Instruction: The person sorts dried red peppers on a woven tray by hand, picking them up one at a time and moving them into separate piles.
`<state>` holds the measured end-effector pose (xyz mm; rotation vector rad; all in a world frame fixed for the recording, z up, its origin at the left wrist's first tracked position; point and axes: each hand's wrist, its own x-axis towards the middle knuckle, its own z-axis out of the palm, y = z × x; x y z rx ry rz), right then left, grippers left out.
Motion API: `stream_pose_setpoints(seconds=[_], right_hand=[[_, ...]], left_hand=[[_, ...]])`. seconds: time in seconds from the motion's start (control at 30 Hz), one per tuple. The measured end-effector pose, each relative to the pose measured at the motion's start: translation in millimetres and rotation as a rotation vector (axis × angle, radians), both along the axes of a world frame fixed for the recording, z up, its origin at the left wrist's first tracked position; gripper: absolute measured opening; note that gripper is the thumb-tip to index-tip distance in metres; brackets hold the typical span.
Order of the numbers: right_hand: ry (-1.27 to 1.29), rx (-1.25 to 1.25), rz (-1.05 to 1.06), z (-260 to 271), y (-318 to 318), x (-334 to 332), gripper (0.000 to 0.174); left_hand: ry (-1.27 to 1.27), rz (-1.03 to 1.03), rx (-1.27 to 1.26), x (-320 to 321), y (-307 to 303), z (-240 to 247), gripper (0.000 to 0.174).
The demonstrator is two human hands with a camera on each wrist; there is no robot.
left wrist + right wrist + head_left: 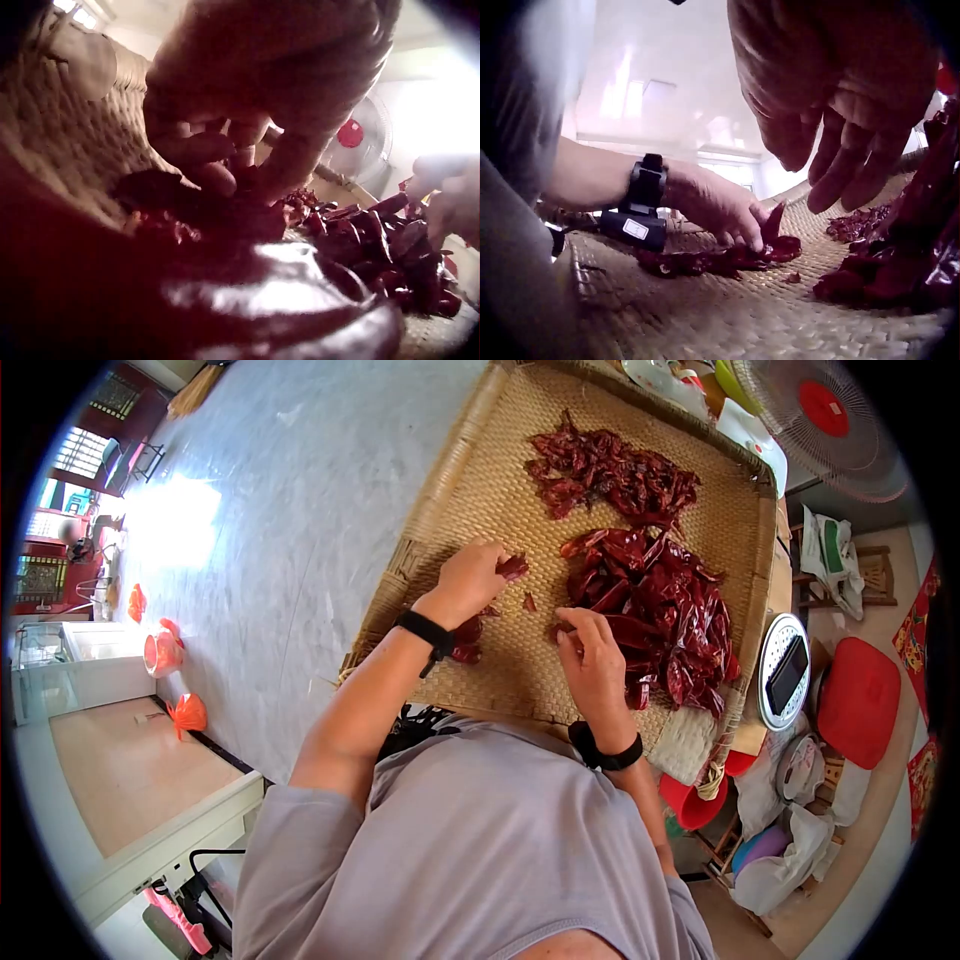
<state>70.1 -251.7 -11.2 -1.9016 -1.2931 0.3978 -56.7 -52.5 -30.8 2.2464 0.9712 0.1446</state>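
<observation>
A large woven bamboo tray (480,495) lies before me with dried red chilies on it. My left hand (468,582) is over the tray's left part, its fingertips pinching a dried chili (513,567). More chilies (467,644) lie under that wrist, and a small torn chili piece (529,602) is to the right. Beside the big glossy chili pile (655,615) is my right hand (596,658); its fingers (832,180) hang loosely bent in the right wrist view, with nothing between them. A smaller, crumpled chili pile (610,472) is at the tray's far side.
A raised rim (428,490) borders the tray. To the right stand a fan (825,410), a white perforated stool top (783,665) with a black phone on it, a red stool (860,700) and bags. Grey floor (300,480) stretches to the left.
</observation>
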Motion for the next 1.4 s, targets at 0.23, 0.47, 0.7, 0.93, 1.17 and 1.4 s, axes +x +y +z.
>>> stream_pose_setpoints(seconds=[0.23, 0.47, 0.7, 0.93, 1.17, 1.4], right_hand=[[0.415, 0.150, -0.110, -3.1, 6.2, -4.7, 0.038], [0.460, 0.274, -0.257, 9.8, -2.5, 26.4, 0.027], [-0.178, 0.375, -0.583, 34.3, -18.3, 76.5, 0.026], [-0.384, 0.307, -0.513, 23.7, -31.2, 58.3, 0.027], [0.067, -0.001, 0.020, 1.4, -2.3, -6.3, 0.027], [-0.192, 0.020, 0.275, -14.7, 54.7, -25.0, 0.037]], left_hand=[[-0.297, -0.210, -0.312, 0.7, -39.6, 38.0, 0.023], [-0.342, -0.074, -0.652, 1.5, -47.8, 30.1, 0.019], [-0.480, -0.255, -0.307, 29.8, -65.7, 41.1, 0.055], [-0.113, -0.515, -0.005, -23.6, -44.7, 47.4, 0.073], [0.420, -0.205, 0.255, -78.2, -46.4, 35.4, 0.056], [0.348, -0.116, 0.213, -81.7, -48.4, 28.4, 0.053]])
